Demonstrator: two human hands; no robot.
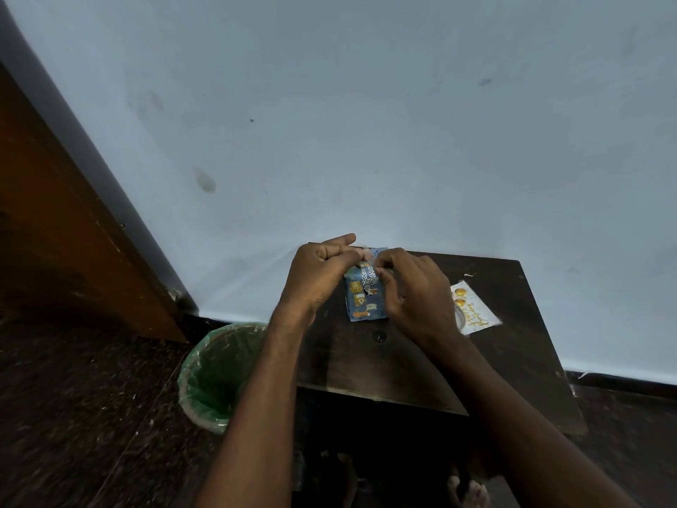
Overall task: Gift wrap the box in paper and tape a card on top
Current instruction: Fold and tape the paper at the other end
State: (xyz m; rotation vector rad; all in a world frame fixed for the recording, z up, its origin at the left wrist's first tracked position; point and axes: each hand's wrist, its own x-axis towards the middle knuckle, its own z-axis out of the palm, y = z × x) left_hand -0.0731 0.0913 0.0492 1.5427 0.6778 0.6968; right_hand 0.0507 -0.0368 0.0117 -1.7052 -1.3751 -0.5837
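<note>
Where both hands (366, 280) pinch (box (366, 298) below)

Box (366, 298) in printed paper; table (403, 361) dark matt wood; card (474, 309) glossy; bin (219, 375) liner thin plastic.

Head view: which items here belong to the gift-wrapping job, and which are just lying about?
Part of the job:
- wrapped box, in blue animal-print paper, on the dark table
- left hand and right hand, both pinching at the box's far end
- birthday card, lying to the right of the box, not yet attached

Lying about:
- green-lined waste bin on the floor
- wooden door
</note>
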